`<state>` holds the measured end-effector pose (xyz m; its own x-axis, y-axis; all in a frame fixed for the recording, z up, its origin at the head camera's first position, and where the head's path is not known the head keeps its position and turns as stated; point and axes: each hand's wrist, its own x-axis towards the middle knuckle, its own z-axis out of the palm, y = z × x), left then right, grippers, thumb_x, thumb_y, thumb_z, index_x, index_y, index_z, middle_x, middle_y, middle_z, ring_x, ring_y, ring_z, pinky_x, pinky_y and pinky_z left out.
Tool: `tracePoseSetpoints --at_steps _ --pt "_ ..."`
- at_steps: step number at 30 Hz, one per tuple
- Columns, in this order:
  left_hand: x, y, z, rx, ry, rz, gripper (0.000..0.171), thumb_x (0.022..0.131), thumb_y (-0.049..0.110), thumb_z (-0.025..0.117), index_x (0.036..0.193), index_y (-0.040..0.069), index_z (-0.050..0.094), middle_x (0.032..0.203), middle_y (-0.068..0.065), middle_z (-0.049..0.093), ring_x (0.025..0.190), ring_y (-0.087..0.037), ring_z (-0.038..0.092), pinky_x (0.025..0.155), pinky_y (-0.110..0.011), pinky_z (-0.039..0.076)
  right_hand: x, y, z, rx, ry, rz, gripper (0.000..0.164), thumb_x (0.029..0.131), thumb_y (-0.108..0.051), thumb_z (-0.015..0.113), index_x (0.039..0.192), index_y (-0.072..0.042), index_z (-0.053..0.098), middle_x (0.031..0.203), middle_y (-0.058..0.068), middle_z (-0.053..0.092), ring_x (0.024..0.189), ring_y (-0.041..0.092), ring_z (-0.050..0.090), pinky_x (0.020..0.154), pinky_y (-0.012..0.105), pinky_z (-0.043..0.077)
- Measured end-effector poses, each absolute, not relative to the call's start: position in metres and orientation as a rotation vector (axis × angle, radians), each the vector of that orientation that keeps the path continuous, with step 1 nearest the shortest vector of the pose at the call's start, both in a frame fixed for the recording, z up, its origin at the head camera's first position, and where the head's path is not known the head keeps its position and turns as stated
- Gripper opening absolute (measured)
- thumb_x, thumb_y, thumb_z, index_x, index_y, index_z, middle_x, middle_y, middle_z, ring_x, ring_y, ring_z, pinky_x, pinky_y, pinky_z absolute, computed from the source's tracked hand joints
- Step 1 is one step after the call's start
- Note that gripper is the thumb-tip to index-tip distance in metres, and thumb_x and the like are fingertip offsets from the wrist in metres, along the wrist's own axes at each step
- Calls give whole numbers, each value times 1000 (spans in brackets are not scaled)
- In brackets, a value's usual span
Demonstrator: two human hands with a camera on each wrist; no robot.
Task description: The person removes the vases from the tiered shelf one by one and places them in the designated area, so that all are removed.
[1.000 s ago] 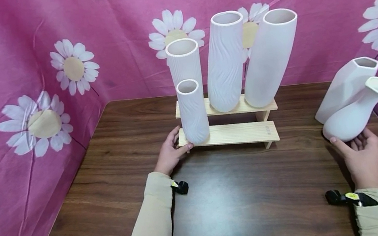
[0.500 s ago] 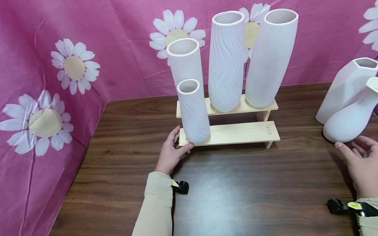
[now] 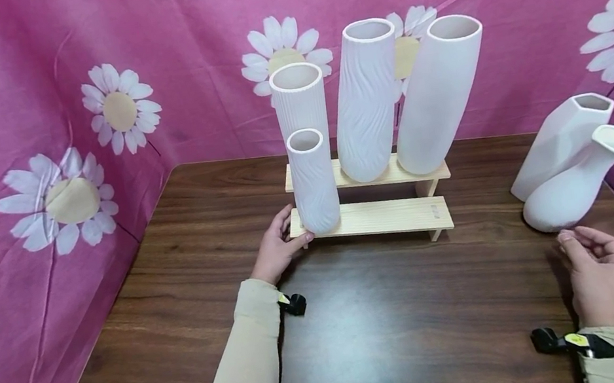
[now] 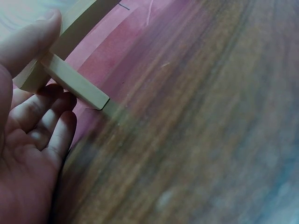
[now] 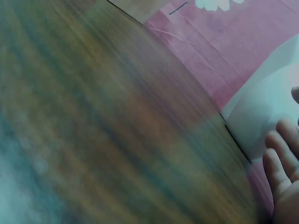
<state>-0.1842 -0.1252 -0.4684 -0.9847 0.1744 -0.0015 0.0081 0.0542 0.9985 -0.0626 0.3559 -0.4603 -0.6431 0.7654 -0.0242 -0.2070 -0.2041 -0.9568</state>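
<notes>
My left hand [image 3: 277, 247] grips the left end of the lower board of a pale wooden two-step stand [image 3: 388, 217]. In the left wrist view the thumb lies on the board [image 4: 86, 23] and the fingers are beneath it, beside a short leg [image 4: 77, 84]. A small wavy white vase [image 3: 314, 184] stands on that lower step near the thumb. My right hand [image 3: 603, 279], fingers loosely bent and holding nothing, is just in front of a white vase with a flared mouth [image 3: 566, 192]. That vase's rounded base [image 5: 266, 112] shows beyond the fingers in the right wrist view.
On the upper step stand a ribbed vase [image 3: 300, 103], a tall wavy vase [image 3: 368, 103] and a smooth tall vase [image 3: 439, 99]. An angular white vase [image 3: 558, 137] is behind the flared one. The brown wooden table [image 3: 186, 342] meets a pink flowered cloth [image 3: 193, 69].
My right hand has let go of the flared vase and drawn back toward me, its thumb and fingers coming closer together. The left hand keeps its place on the stand.
</notes>
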Motion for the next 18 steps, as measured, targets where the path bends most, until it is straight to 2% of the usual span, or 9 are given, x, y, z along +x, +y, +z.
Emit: tracePoseSetpoints --at_steps 7,10,18 --pt "-186 -126 -469 199 2172 2081 83 86 0 78 155 4 32 147 -15 53 118 -26 59 88 -24 54 -62 346 -456 -418 -1336 2120 35 83 13 73 115 22 61 90 19 75 75 22 75 68 29 60" --pt "-186 -127 -469 201 2169 2081 83 86 0 78 155 4 32 147 -15 52 119 -27 59 88 -24 54 -64 340 -450 -381 -1404 2169 37 85 12 71 118 23 59 96 20 75 80 24 75 73 30 60" --pt "-186 -126 -470 205 2179 2077 83 86 0 78 155 2 31 146 -17 53 120 -27 58 90 -23 53 -73 325 -436 -343 -1713 2079 35 88 3 73 120 15 64 102 9 76 86 18 74 77 21 58"
